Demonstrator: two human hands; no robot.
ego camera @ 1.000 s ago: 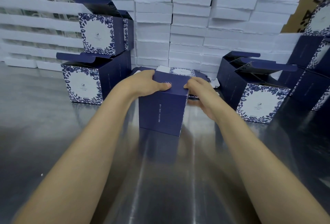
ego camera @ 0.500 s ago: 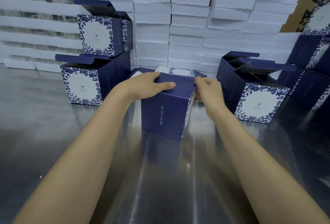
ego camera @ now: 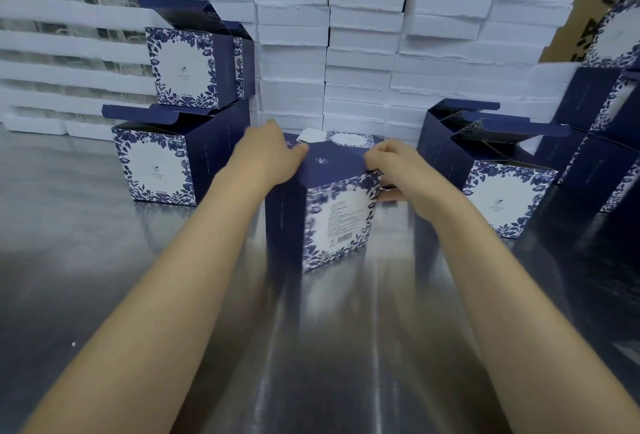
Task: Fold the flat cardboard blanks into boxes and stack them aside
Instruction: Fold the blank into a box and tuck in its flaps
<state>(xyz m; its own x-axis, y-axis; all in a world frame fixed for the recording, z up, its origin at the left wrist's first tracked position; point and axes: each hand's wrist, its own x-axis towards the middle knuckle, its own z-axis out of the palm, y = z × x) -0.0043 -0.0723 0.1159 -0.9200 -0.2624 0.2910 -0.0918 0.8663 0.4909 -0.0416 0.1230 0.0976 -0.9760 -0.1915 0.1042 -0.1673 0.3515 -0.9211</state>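
A navy box with a white floral panel (ego camera: 329,215) stands on the steel table, one corner turned toward me. My left hand (ego camera: 270,153) grips its top left edge, fingers curled over the lid. At the top right corner, my right hand (ego camera: 394,170) holds the box with curled fingers, thumb down the side. Behind it lie flat blanks (ego camera: 343,138). Folded boxes with raised flaps stand stacked at the left (ego camera: 162,163) (ego camera: 194,66) and singly at the right (ego camera: 498,194).
White foam trays (ego camera: 360,53) are piled as a wall along the back. More navy boxes (ego camera: 609,143) are stacked at the far right, with brown cartons behind. Bare steel tabletop (ego camera: 69,243) stretches in front of me.
The box has been turned about its upright axis: the plain navy side faced me before, now the floral printed side shows. Both hands stayed on its top edges.
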